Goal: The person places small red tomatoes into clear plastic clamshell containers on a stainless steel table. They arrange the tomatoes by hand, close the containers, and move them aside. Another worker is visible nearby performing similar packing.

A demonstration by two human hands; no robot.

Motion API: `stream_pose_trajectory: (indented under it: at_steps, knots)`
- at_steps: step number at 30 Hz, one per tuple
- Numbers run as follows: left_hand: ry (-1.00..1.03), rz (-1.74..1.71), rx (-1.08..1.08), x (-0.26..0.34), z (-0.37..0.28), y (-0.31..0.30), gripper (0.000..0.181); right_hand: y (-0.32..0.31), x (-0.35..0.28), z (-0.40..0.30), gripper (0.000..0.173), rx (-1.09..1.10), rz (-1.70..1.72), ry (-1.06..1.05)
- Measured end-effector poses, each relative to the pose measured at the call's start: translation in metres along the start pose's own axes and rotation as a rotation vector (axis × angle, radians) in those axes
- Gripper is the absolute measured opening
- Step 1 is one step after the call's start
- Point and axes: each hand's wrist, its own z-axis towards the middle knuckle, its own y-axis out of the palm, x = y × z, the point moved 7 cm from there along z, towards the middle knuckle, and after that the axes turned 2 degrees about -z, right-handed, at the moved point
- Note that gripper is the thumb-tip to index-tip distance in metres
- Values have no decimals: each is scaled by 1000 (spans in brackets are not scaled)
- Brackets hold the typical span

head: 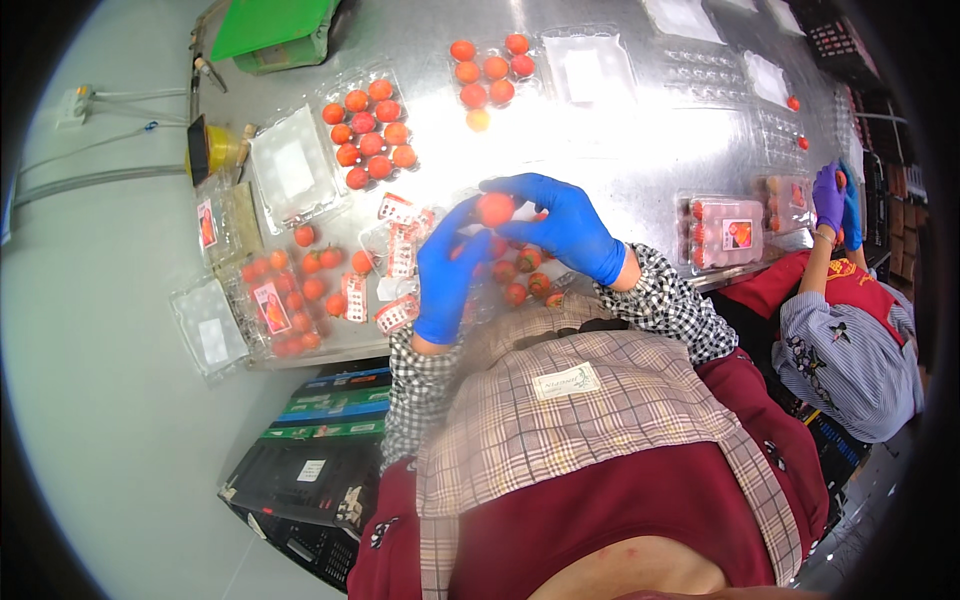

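A red tomato (495, 209) is held up between my two blue-gloved hands. My right hand (568, 221) grips it from the right, thumb and fingers spread around it. My left hand (448, 274) meets its left side with the fingertips. Below them, several tomatoes with green stems (529, 260) sit close to my apron, partly hidden by the hands; whatever holds them is hard to make out. Strips of printed stickers (402, 251) lie just left of my left hand. Loose tomatoes (313, 289) rest beyond the strips.
A clear tray of tomatoes (371, 142) and a partly filled one (495, 69) stand farther back on the metal table (435, 19). Lidded packs (726, 234) are at right, another (274, 307) at left. A co-worker's gloved hands (838, 196) hold a tomato. Black crates (300, 480) stand below.
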Motion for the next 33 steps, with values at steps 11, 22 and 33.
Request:
stream_pose_trajectory:
  at_steps: [11, 22, 33]
  knots:
    - [-95, -280, -39, -9, -4, 9, 41, 1, 29, 2, 42, -47, 77, 157]
    - [-274, -1074, -132, -42, -1, 2, 53, -13, 45, 7, 43, -22, 155, 151]
    - [263, 128, 167, -5, -2, -9, 67, -9, 38, 1, 44, -52, -116, 116]
